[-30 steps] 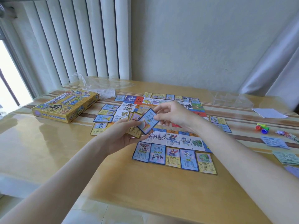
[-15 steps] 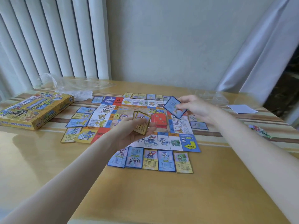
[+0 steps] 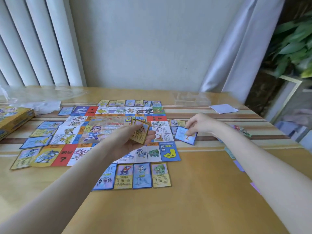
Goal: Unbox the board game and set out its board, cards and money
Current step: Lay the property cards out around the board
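Observation:
The colourful game board (image 3: 108, 130) lies flat on the table, ringed by face-up cards on its far, left and near sides. My left hand (image 3: 133, 141) hovers over the board's near right part, holding a small stack of yellow-bordered cards (image 3: 140, 132). My right hand (image 3: 200, 124) is just right of the board, pinching a blue-bordered card (image 3: 183, 136) low over the table beside two cards (image 3: 177, 123) laid there. Near cards (image 3: 141, 174) form a row in front of the board. The yellow game box (image 3: 11, 119) sits at the far left.
Crumpled clear plastic wrap (image 3: 38, 97) lies at the back left. A clear plastic tray (image 3: 190, 97) and a white paper (image 3: 223, 108) sit at the back right. Small coloured pieces (image 3: 243, 130) and paper money (image 3: 238, 164) lie along the right edge. A plant stands beyond the table.
My right hand has carried the blue card from above the board down to the table at its right side. My view has shifted right; the left hand keeps its stack.

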`<control>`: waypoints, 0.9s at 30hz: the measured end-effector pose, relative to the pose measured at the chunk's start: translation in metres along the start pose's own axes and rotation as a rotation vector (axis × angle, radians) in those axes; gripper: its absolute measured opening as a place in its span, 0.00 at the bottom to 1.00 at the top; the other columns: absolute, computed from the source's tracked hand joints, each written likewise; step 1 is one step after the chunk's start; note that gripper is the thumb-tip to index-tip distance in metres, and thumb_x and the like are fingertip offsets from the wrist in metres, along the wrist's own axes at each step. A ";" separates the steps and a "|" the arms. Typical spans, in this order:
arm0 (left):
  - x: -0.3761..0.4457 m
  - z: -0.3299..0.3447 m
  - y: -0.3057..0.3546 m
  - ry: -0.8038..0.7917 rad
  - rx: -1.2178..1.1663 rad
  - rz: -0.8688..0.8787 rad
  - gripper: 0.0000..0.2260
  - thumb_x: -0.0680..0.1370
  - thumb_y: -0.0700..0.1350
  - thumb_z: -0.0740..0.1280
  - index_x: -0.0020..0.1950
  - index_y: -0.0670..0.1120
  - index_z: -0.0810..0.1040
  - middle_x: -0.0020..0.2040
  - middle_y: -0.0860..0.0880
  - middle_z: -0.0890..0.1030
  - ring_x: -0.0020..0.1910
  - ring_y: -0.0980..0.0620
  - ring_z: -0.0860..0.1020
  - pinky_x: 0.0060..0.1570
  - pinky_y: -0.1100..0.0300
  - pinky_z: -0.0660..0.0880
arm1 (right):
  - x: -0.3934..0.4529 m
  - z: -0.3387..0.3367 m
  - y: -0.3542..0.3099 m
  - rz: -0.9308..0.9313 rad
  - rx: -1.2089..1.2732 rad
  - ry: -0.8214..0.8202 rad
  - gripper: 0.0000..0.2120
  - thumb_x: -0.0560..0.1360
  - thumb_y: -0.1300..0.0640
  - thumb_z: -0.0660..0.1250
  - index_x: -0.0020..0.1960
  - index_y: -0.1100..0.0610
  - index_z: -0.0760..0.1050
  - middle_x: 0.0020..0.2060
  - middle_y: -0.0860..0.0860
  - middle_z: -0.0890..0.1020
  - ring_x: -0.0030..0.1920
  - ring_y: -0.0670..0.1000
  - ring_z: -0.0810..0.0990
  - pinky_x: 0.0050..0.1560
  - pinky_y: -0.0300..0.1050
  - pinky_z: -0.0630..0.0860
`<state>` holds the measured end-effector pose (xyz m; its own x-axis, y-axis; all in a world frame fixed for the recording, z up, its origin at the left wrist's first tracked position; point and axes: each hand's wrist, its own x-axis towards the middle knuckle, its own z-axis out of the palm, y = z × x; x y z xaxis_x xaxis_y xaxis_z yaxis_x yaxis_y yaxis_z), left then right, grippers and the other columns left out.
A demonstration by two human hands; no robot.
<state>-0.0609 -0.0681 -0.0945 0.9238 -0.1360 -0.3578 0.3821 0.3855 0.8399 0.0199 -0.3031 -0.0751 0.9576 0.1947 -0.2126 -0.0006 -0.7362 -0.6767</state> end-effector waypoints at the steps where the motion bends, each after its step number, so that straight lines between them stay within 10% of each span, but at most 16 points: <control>1: 0.001 0.000 0.000 0.001 -0.003 -0.001 0.13 0.82 0.42 0.57 0.59 0.34 0.72 0.46 0.38 0.84 0.40 0.46 0.84 0.40 0.57 0.81 | 0.002 -0.001 0.001 0.010 0.062 0.029 0.11 0.70 0.71 0.69 0.50 0.61 0.75 0.34 0.53 0.76 0.31 0.47 0.71 0.23 0.32 0.66; 8: 0.008 -0.001 0.001 -0.008 -0.022 -0.002 0.12 0.82 0.42 0.57 0.58 0.34 0.72 0.46 0.37 0.83 0.40 0.45 0.84 0.40 0.56 0.81 | 0.000 -0.004 0.011 0.108 0.372 0.014 0.23 0.72 0.75 0.63 0.62 0.57 0.67 0.56 0.61 0.72 0.34 0.59 0.82 0.35 0.43 0.82; 12: 0.008 0.000 0.000 -0.009 -0.003 -0.005 0.11 0.82 0.42 0.57 0.57 0.35 0.72 0.47 0.37 0.83 0.40 0.46 0.84 0.42 0.56 0.81 | -0.003 0.016 0.009 0.157 0.462 -0.021 0.15 0.71 0.75 0.66 0.54 0.65 0.70 0.50 0.65 0.78 0.33 0.58 0.82 0.30 0.42 0.81; 18: 0.005 0.004 -0.001 -0.019 0.017 -0.020 0.11 0.82 0.42 0.57 0.55 0.36 0.73 0.46 0.39 0.84 0.39 0.47 0.84 0.39 0.58 0.81 | 0.002 0.028 0.009 0.161 0.041 0.099 0.12 0.69 0.61 0.74 0.48 0.58 0.73 0.38 0.52 0.78 0.24 0.48 0.73 0.23 0.38 0.66; 27: 0.004 0.009 -0.001 -0.019 0.023 -0.027 0.10 0.82 0.42 0.57 0.52 0.37 0.73 0.46 0.38 0.83 0.43 0.46 0.82 0.45 0.57 0.79 | 0.004 0.031 0.009 0.099 -0.203 0.117 0.18 0.69 0.50 0.74 0.53 0.57 0.73 0.46 0.51 0.77 0.27 0.48 0.74 0.28 0.40 0.69</control>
<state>-0.0573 -0.0776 -0.0934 0.9134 -0.1634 -0.3728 0.4070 0.3602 0.8394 0.0150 -0.2885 -0.1040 0.9825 0.0473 -0.1799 -0.0497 -0.8652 -0.4989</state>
